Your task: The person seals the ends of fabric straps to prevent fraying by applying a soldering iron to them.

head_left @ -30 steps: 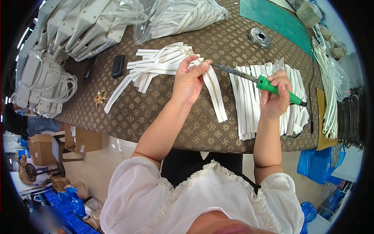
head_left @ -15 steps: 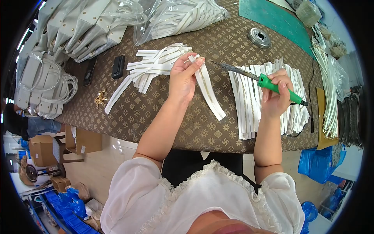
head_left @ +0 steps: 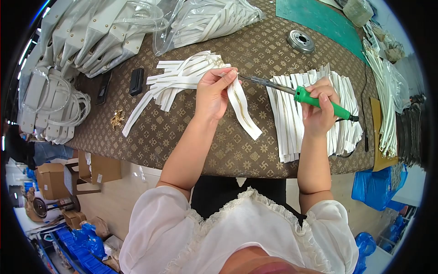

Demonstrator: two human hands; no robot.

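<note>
Between thumb and fingers, my left hand [head_left: 214, 93] pinches the top end of a white zipper [head_left: 244, 112] with gold teeth. The rest of the zipper hangs down to the right. My right hand [head_left: 320, 107] is wrapped round the green handle of a soldering iron [head_left: 301, 95]. Its thin dark tip points left and reaches the zipper end by my left fingertips; whether it touches cannot be made out. A loose pile of white zippers [head_left: 178, 82] lies behind my left hand. Under my right hand is a row of zippers [head_left: 285, 121] laid side by side.
Small gold metal pieces [head_left: 117, 118] and a black case [head_left: 137, 81] lie on the left of the patterned table [head_left: 191, 146]. White bags [head_left: 98, 36] and a plastic bag of zippers [head_left: 214, 20] stand behind. A round metal dish [head_left: 301, 41] sits near a green mat [head_left: 319, 23].
My right hand has moved the soldering iron left, bringing its tip to the zipper end. The left hand has turned slightly, and its fingertips now cover more of that end.
</note>
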